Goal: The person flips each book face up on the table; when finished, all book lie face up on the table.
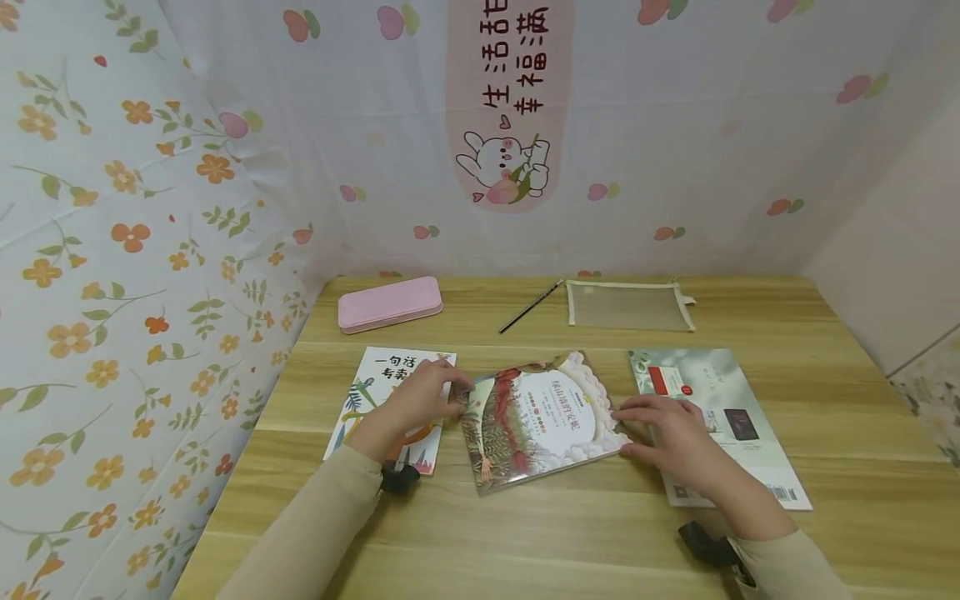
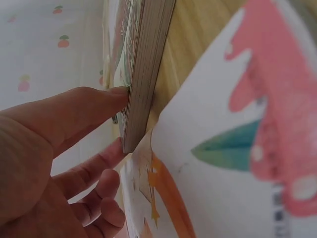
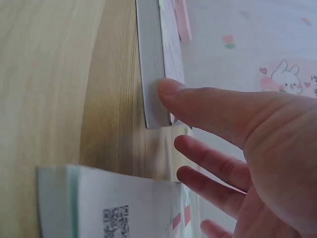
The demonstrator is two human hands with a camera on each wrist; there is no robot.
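Left hand and right hand, fingers extended, press opposite edges of the illustrated red-and-white paperback book lying mid wooden tabletop; uneven pressure could skid it onto the neighbouring white illustrated booklet.

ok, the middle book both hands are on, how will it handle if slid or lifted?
The middle book probably slides easily: its cover shines and it lies flat on the smooth wooden table. It looks fairly stiff, given the thick page block in the left wrist view. Lying flat, it is unlikely to tip or roll.
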